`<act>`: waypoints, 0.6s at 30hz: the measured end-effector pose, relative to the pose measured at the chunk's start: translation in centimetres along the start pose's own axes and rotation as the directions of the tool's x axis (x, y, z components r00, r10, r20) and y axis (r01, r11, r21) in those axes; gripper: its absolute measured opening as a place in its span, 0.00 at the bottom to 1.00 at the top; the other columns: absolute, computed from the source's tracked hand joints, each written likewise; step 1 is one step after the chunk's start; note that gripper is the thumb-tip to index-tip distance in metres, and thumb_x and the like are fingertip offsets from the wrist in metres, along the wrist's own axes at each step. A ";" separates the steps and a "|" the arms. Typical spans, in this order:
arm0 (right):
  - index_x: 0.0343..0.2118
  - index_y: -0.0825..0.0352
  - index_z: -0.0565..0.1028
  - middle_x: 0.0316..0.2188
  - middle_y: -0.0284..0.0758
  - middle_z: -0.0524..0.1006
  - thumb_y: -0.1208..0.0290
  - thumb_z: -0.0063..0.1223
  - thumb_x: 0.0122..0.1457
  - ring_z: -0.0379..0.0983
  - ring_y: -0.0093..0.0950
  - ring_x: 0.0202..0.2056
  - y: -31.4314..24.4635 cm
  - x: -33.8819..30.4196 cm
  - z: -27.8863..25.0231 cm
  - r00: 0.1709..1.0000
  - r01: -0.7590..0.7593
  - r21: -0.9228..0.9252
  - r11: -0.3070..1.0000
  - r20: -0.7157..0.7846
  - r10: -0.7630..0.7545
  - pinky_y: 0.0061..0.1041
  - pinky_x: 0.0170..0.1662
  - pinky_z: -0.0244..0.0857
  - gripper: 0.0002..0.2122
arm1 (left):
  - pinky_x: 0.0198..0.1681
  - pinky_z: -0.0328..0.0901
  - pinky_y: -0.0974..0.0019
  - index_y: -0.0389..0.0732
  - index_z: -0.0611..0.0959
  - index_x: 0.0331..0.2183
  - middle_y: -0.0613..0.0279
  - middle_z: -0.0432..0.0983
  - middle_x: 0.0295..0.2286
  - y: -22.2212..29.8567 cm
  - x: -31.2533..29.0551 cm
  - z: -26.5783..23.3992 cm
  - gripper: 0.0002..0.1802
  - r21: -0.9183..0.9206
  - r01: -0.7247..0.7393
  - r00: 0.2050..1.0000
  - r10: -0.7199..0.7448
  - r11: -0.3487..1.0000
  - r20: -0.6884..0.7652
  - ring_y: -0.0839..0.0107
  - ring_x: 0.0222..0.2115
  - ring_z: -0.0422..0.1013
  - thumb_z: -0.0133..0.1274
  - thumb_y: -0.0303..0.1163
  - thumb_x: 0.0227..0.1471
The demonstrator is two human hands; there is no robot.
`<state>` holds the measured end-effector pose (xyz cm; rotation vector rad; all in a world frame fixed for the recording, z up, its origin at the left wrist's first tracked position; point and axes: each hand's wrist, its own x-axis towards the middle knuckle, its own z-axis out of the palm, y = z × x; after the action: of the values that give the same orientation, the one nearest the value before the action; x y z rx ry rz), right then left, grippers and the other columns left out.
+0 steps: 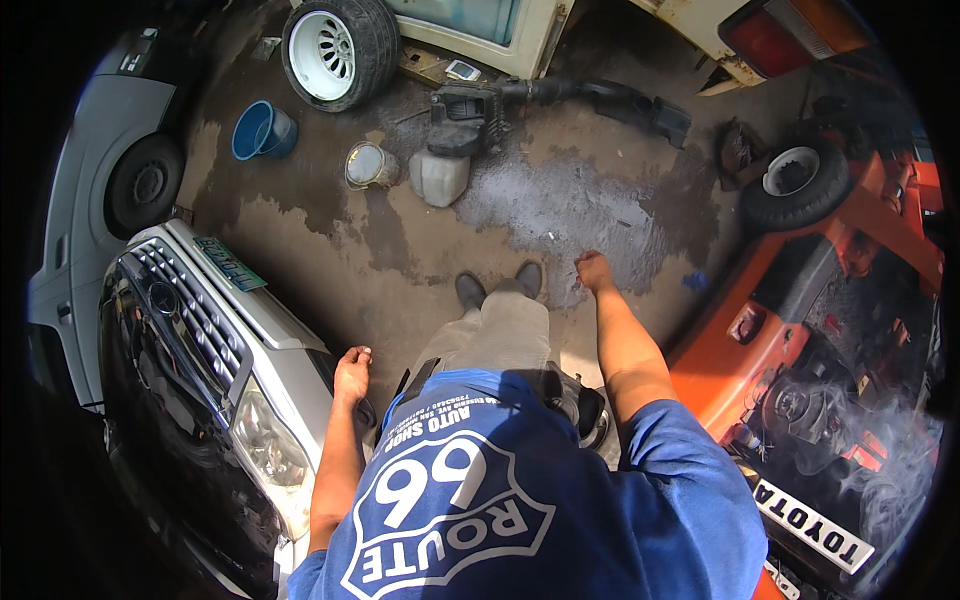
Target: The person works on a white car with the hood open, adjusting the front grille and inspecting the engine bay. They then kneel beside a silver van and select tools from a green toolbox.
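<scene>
a: report the layout, largest item first.

b: i see two vehicles with me standing between them. the silver car is on my left, and its front edge runs on a diagonal from upper left to lower right. the orange vehicle is on my right with its engine bay uncovered. the wet concrete floor stretches ahead of my shoes.

a: smaller items?

b: all are well ahead, out of arm's reach. a wheel with a white rim is at the far left and a bare tyre at the far right. a blue bucket, a white jug and a tin can sit between them.

a: hand states.

b: my left hand is loosely clenched with nothing visible in it. my right hand hangs with the fingers curled down. i cannot tell from above whether it is closed or holds anything.

a: the relation that counts?

b: the silver car's front corner lies just to the left of my left hand, with the headlight below and to the left of it. i cannot tell whether hand and bodywork touch. the orange vehicle lies to the right of my right hand, with bare floor between them. the left hand is the nearer one to its vehicle.
</scene>
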<state>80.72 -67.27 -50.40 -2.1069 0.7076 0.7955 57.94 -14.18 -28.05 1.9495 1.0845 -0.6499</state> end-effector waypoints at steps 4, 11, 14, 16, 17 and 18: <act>0.43 0.70 0.80 0.45 0.50 0.81 0.60 0.50 0.60 0.76 0.50 0.51 3.2 -1.3 -0.1 0.995 0.095 -0.094 0.991 0.033 -0.092 0.41 0.54 0.69 0.18 | 0.47 0.67 0.66 0.36 0.83 0.44 0.57 0.83 0.35 -3.2 0.6 -0.6 0.20 0.053 0.083 0.992 -0.087 0.995 0.091 0.68 0.37 0.77 0.52 0.44 0.64; 0.39 0.67 0.79 0.34 0.41 0.81 0.60 0.55 0.62 0.78 0.38 0.36 7.1 -10.8 -0.4 0.991 -0.095 -0.018 0.995 0.094 0.096 0.34 0.39 0.70 0.13 | 0.47 0.68 0.62 0.36 0.84 0.43 0.51 0.84 0.36 -3.7 2.0 0.7 0.21 0.164 0.013 0.987 -0.039 0.986 0.159 0.59 0.39 0.78 0.52 0.46 0.63; 0.33 0.59 0.76 0.24 0.28 0.77 0.61 0.58 0.61 0.74 0.25 0.24 6.9 -15.1 -1.0 0.974 -0.192 0.131 0.973 0.144 0.173 0.27 0.26 0.64 0.08 | 0.44 0.68 0.61 0.37 0.84 0.44 0.53 0.83 0.32 -1.8 3.1 1.0 0.23 0.193 -0.049 0.989 0.020 0.980 0.147 0.61 0.35 0.77 0.52 0.47 0.63; 0.33 0.59 0.75 0.25 0.28 0.77 0.60 0.58 0.62 0.74 0.24 0.24 6.4 -17.2 -1.3 0.964 -0.240 0.194 0.951 0.162 0.211 0.28 0.26 0.64 0.08 | 0.45 0.68 0.60 0.37 0.84 0.45 0.52 0.83 0.32 -0.7 4.0 1.2 0.24 0.147 -0.078 0.983 0.051 0.986 0.178 0.60 0.36 0.77 0.51 0.48 0.62; 0.33 0.58 0.75 0.25 0.27 0.77 0.60 0.58 0.62 0.74 0.24 0.25 6.0 -18.1 -1.4 0.968 -0.229 0.208 0.951 0.156 0.198 0.28 0.26 0.64 0.08 | 0.46 0.68 0.60 0.38 0.84 0.46 0.52 0.83 0.33 -0.6 4.4 1.0 0.24 0.131 -0.094 0.980 0.069 0.987 0.188 0.59 0.36 0.78 0.51 0.49 0.62; 0.33 0.58 0.75 0.25 0.27 0.77 0.60 0.58 0.62 0.74 0.24 0.25 5.6 -18.7 -1.5 0.972 -0.214 0.224 0.951 0.149 0.183 0.28 0.27 0.64 0.08 | 0.50 0.68 0.58 0.38 0.84 0.47 0.49 0.84 0.39 -0.4 5.1 1.1 0.25 0.164 -0.081 0.979 0.047 0.983 0.201 0.55 0.43 0.79 0.50 0.50 0.62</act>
<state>65.07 -67.52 -38.59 -1.7717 0.9095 0.8970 60.10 -12.62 -32.53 2.0076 0.8641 -0.9045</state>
